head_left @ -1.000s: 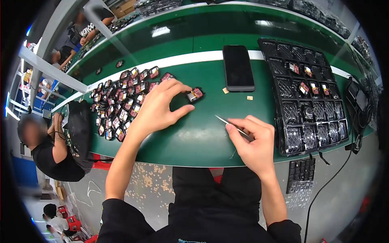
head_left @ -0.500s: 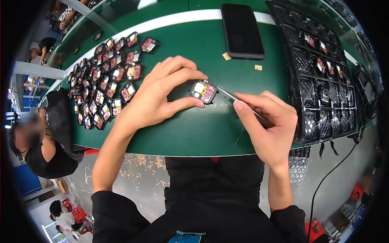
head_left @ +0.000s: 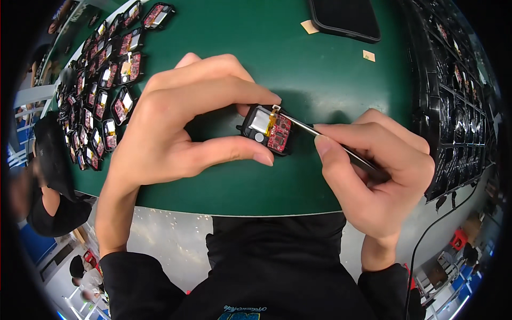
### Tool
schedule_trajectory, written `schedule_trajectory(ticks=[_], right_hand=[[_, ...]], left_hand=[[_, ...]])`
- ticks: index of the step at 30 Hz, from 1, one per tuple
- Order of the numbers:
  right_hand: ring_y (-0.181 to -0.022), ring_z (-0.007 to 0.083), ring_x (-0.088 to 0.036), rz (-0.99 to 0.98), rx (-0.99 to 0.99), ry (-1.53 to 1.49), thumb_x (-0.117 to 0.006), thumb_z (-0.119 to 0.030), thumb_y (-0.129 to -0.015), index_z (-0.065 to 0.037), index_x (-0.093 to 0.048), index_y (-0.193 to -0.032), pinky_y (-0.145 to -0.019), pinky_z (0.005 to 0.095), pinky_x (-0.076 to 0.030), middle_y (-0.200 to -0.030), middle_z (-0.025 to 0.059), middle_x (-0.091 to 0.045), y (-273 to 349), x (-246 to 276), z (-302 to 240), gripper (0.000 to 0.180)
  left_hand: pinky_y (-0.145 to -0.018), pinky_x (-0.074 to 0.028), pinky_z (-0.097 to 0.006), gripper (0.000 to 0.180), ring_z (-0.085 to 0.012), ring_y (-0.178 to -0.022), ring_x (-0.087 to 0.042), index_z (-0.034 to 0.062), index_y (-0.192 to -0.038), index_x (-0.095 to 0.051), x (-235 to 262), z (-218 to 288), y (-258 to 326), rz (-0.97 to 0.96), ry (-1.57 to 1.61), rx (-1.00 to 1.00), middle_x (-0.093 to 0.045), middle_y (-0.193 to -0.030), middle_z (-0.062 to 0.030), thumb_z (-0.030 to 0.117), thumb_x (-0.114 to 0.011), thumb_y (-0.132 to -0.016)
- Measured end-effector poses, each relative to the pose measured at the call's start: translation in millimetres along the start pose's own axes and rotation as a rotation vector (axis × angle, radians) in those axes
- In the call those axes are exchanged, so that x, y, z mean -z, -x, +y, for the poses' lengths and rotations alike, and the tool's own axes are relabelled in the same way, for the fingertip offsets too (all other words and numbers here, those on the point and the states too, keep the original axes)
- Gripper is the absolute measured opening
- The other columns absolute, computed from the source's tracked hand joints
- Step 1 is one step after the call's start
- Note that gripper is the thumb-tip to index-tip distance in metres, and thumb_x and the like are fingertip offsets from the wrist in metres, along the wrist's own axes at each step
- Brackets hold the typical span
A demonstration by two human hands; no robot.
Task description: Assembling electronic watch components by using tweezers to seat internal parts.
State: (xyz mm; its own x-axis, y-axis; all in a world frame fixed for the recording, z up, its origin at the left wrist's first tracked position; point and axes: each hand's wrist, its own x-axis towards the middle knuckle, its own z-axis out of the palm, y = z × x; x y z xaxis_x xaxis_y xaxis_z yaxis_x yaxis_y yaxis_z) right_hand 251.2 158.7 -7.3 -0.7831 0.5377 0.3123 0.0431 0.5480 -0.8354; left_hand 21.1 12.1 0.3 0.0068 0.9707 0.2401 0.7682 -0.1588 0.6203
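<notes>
My left hand (head_left: 170, 120) pinches a small black square electronic module (head_left: 278, 134) by its edges, thumb at the lower side and fingers at the upper side. Its open face shows a red circuit board, a silver battery-like block, yellow tape and a round pale disc. Metal tweezers (head_left: 309, 128) lie in my closed right hand (head_left: 378, 165). Their tip reaches the small white connector (head_left: 276, 108) at the module's upper edge; whether they grip it cannot be made out.
Several similar modules (head_left: 109, 77) are spread over the green table (head_left: 240, 194) at left. A black phone (head_left: 344, 18) lies at the far side, near small beige paper pieces (head_left: 369, 55). Black compartment trays (head_left: 453, 112) stand at right. Another person (head_left: 56, 213) sits at left.
The tweezer tip has come from just beside the module onto its upper edge by the connector. My view has moved closer to the hands and module.
</notes>
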Motion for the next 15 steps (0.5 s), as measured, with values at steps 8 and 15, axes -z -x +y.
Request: schedule_trajectory(ticks=[8,15], right_hand=[[-0.052,0.0040,-0.044,-0.012,-0.003,0.025,-0.080,0.010,-0.081,0.006,-0.083,-0.098,-0.049,0.0234,-0.026,-0.067,0.0024,-0.063,-1.6,-2.4,-2.1,0.018],[-0.053,0.0028,-0.044,0.048,0.105,0.141,-0.082,0.013,-0.077,0.004,-0.085,-0.102,-0.049,0.0226,-0.027,-0.072,0.0016,-0.065,2.8,-4.5,1.7,0.026]], left_hand=[[-0.072,-0.039,-0.032,0.071,-0.0179,-0.078,-0.062,-0.0014,-0.115,-0.084,-0.1,0.3,-0.8,0.001,-0.034,0.002,-0.076,-0.094,-0.0064,0.040,-0.100,-0.060],[-0.066,-0.037,-0.029,0.071,-0.0142,-0.068,-0.048,-0.0007,-0.115,-0.083,-3.2,1.7,0.3,0.049,-0.045,0.075,-0.073,-0.088,-0.0044,0.043,-0.100,-0.062]])
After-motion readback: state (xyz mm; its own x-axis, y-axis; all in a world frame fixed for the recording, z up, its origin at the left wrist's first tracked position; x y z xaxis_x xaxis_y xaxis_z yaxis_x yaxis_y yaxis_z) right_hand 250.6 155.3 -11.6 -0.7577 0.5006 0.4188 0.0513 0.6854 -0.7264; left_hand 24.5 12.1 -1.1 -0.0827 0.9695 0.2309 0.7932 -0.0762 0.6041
